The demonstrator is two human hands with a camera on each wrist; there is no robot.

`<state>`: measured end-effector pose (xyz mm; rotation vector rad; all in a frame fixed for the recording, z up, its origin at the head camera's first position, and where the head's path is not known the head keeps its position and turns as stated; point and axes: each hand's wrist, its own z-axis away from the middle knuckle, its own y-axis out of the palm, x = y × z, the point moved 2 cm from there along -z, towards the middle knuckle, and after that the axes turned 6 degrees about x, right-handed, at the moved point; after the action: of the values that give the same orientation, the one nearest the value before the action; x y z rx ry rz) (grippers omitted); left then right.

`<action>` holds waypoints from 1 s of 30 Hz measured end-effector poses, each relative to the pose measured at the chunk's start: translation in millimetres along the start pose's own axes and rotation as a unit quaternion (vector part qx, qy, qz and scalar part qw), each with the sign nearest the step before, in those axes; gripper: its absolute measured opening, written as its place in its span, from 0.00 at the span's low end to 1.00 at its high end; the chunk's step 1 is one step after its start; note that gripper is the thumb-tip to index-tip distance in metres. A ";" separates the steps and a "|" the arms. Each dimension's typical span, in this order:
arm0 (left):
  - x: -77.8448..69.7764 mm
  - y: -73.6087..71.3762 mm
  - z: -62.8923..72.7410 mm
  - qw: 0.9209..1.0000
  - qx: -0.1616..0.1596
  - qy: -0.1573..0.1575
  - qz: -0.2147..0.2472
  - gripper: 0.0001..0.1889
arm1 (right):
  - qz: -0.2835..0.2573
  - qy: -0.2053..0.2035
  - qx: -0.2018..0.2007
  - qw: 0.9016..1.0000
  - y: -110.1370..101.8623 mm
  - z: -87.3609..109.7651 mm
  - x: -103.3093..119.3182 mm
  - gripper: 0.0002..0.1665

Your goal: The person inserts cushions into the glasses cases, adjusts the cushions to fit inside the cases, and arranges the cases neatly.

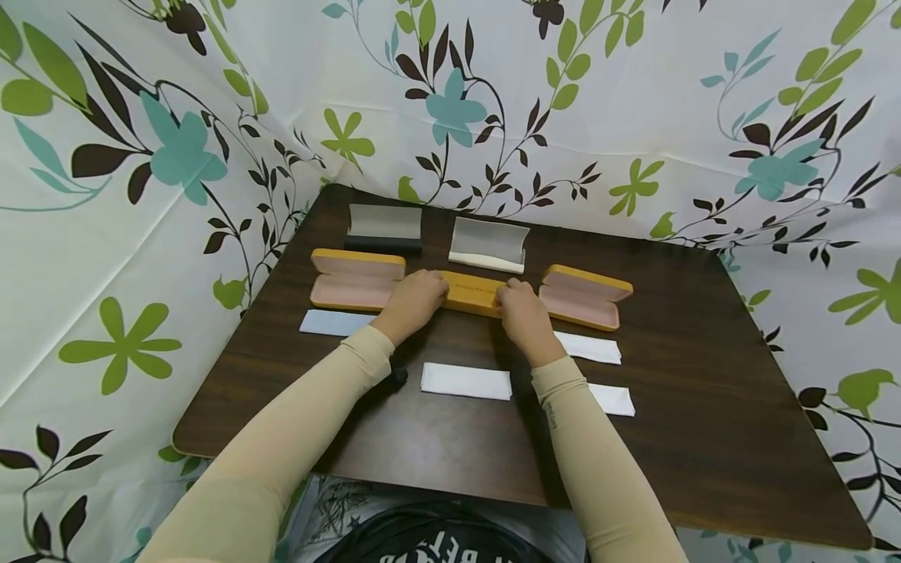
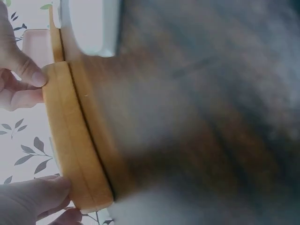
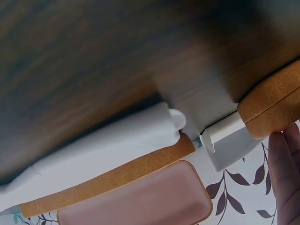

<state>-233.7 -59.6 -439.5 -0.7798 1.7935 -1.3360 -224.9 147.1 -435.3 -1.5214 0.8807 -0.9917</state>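
Note:
Both hands hold a closed mustard-yellow glasses case [image 1: 470, 293] at the middle of the table, one hand at each end. My left hand [image 1: 414, 301] grips its left end, and in the left wrist view the left thumb and fingers [image 2: 51, 190] are at the near end of the case [image 2: 77, 136]. At the right end, my right hand [image 1: 524, 317] pinches the case; its fingers [image 3: 281, 161] show at the corner in the right wrist view. Open yellow cases with pink lining stand on either side, a left case [image 1: 357, 291] and a right case [image 1: 580, 307].
Behind stand an open black case [image 1: 383, 244] and an open white case [image 1: 487, 254]. In front lie a light blue cloth [image 1: 334, 322], a white cloth [image 1: 466, 381], and further white cloths [image 1: 591, 348] by the right forearm. A small dark object [image 1: 399, 377] is beside the left sleeve.

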 end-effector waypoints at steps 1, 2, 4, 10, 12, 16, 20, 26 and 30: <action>0.1 -0.6 0.2 1.000 0.001 0.001 0.003 0.03 | 0.001 0.000 0.001 1.000 -0.5 0.6 -0.3 0.04; 0.0 -1.4 0.9 1.000 0.004 0.001 0.008 0.03 | 0.001 0.000 0.003 1.000 -0.9 1.2 -0.3 0.03; 0.1 -3.0 3.6 1.000 0.008 0.002 0.014 0.03 | 0.003 0.000 0.009 1.000 -1.2 2.4 -0.7 0.03; -0.6 -9.0 22.7 1.000 0.028 -0.005 0.001 0.05 | 0.012 -0.008 0.019 1.000 -2.4 8.1 -0.8 0.06; -2.2 -9.5 32.0 0.999 0.048 -0.010 0.001 0.06 | 0.016 -0.008 0.014 1.000 -4.0 11.5 0.8 0.08; -8.4 -6.4 51.1 0.995 0.093 -0.018 0.034 0.09 | 0.031 0.015 0.003 0.999 -9.1 22.0 5.7 0.12; -17.5 -1.9 65.7 0.989 0.131 -0.016 0.072 0.11 | 0.029 0.032 0.034 0.998 -12.3 36.8 11.5 0.12; -28.1 0.6 74.2 0.984 0.165 -0.012 0.062 0.18 | -0.020 0.024 0.133 0.991 -9.4 57.8 14.6 0.08; -32.5 2.0 73.7 0.978 0.197 -0.012 0.066 0.21 | -0.063 0.018 0.182 0.981 -7.4 70.2 14.3 0.09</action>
<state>-154.1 -69.5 -447.1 -0.4502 1.4670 -1.5200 -154.4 161.4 -432.2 -1.2605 0.5923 -1.2025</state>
